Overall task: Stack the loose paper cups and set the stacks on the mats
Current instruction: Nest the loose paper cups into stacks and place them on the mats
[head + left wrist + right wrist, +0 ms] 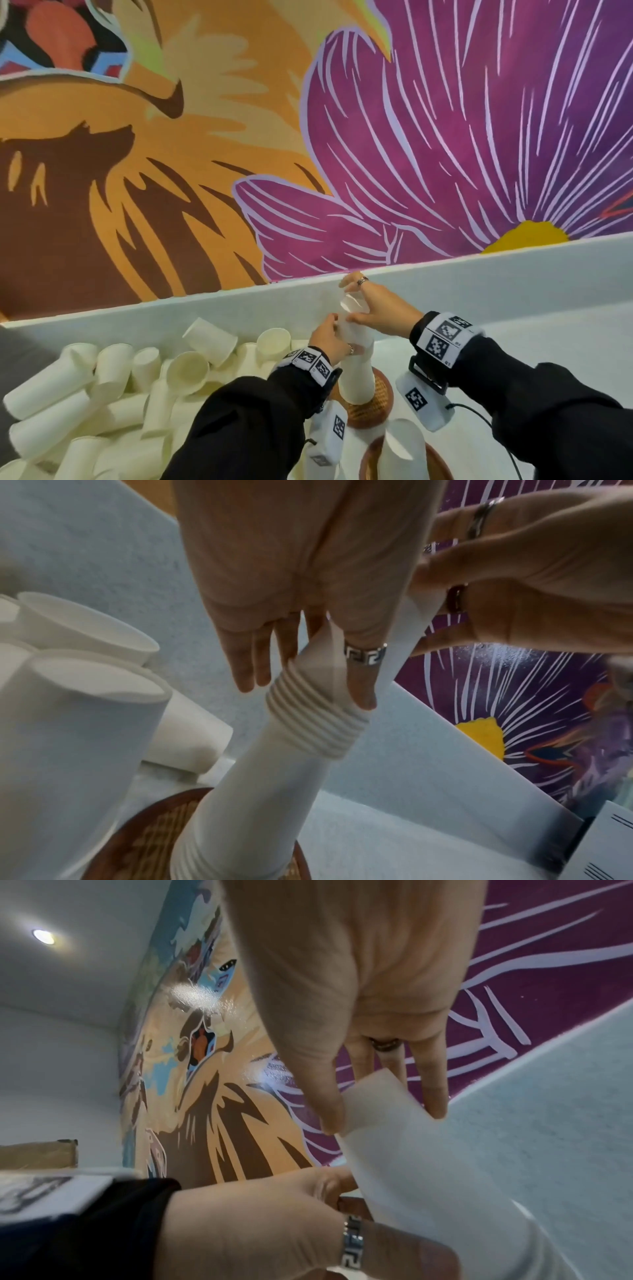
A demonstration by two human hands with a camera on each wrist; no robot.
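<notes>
A tall stack of upside-down white paper cups [356, 373] stands on a round brown woven mat [381, 394]. My left hand [334, 330] grips the stack near its top. In the left wrist view its ringed finger presses the stack [274, 777] just above several ribbed rims. My right hand [354, 303] pinches the topmost cup [352, 304] by its narrow base, over the stack's upper end. In the right wrist view its thumb and fingers hold that cup [394, 1123], with the left hand [274, 1231] below. How far the cup sits over the stack is hidden.
A big heap of loose white cups [120, 394] lies at the left. A second cup stack [406, 448] stands on a nearer brown mat [371, 459]. A low white partition [513, 274] runs behind the hands, with a painted wall above it.
</notes>
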